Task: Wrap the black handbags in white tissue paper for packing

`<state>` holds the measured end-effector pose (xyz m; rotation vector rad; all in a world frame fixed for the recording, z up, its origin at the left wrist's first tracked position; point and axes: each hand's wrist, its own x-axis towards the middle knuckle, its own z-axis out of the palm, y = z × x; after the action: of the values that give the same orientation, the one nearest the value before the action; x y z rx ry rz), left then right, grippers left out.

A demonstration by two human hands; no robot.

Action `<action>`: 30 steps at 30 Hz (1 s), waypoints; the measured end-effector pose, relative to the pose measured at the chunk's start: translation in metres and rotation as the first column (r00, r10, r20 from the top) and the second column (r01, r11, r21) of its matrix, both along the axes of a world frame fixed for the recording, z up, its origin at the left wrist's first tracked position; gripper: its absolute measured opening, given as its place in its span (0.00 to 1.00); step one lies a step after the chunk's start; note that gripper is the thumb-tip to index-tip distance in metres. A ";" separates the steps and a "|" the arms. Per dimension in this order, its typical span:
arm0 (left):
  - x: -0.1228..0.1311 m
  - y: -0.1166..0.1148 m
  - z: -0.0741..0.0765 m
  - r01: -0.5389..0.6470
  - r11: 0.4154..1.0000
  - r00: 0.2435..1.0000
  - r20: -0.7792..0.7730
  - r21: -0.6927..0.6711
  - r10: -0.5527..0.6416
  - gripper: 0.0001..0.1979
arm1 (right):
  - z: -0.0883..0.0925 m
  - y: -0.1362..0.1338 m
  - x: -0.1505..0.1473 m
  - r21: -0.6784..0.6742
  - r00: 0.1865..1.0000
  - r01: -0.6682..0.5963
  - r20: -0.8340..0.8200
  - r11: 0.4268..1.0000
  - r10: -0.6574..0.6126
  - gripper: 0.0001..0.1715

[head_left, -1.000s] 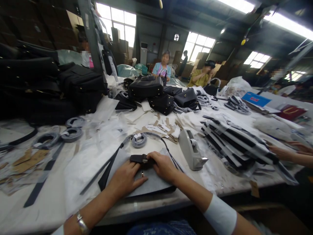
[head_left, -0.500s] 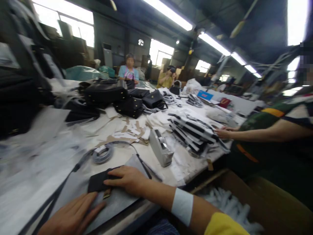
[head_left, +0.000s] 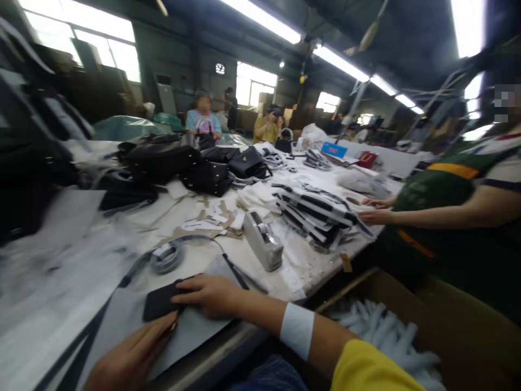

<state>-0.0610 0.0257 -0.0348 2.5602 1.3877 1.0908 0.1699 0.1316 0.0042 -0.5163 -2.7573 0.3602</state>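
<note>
A small black leather piece (head_left: 159, 307) lies on a grey sheet (head_left: 191, 332) at the near edge of the table. My right hand (head_left: 212, 296) rests on the piece's right end, fingers stretched over it. Lower left, my left hand (head_left: 132, 355) lies flat on the grey sheet, with its fingertips just under the piece by a small metal fitting. A thin black strap (head_left: 234, 271) runs off from the piece toward a grey coil (head_left: 166, 257).
A grey tape dispenser (head_left: 262, 240) stands to the right of my hands. Wrapped black straps (head_left: 317, 213) are stacked beyond it, under a co-worker's hands (head_left: 373, 216). Black handbags (head_left: 163, 155) fill the far table. A cardboard box (head_left: 411, 326) with white rolls sits below right.
The view has swung right, bringing the co-worker and the box into sight. My left hand slid down and left along the grey sheet; my right hand stays on the black piece.
</note>
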 end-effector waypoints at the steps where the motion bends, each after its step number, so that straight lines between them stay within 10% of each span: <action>1: 0.003 -0.003 0.011 -0.018 1.000 1.000 0.009 0.007 0.018 0.15 | 0.001 -0.001 0.001 -0.065 0.999 0.016 -0.044 0.998 -0.019 0.27; 5: 0.017 -0.006 0.038 -0.152 0.986 0.985 0.069 -0.072 0.157 0.14 | 0.002 -0.003 0.004 -0.232 0.980 -0.019 -0.199 0.973 -0.028 0.31; 11: 0.024 -0.011 0.038 -0.244 0.964 0.969 0.022 -0.109 0.247 0.12 | -0.002 -0.005 0.003 -0.256 0.965 -0.023 -0.259 0.966 -0.046 0.29; 30: 0.030 -0.018 0.063 -0.106 0.989 0.937 -0.342 -0.100 0.066 0.16 | -0.003 -0.006 0.007 -0.266 0.924 -0.085 -0.381 0.960 -0.024 0.24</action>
<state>-0.0305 0.0079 0.0280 2.7145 1.5916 0.5702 0.1767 0.1258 0.0017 -0.4155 -2.3489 0.7770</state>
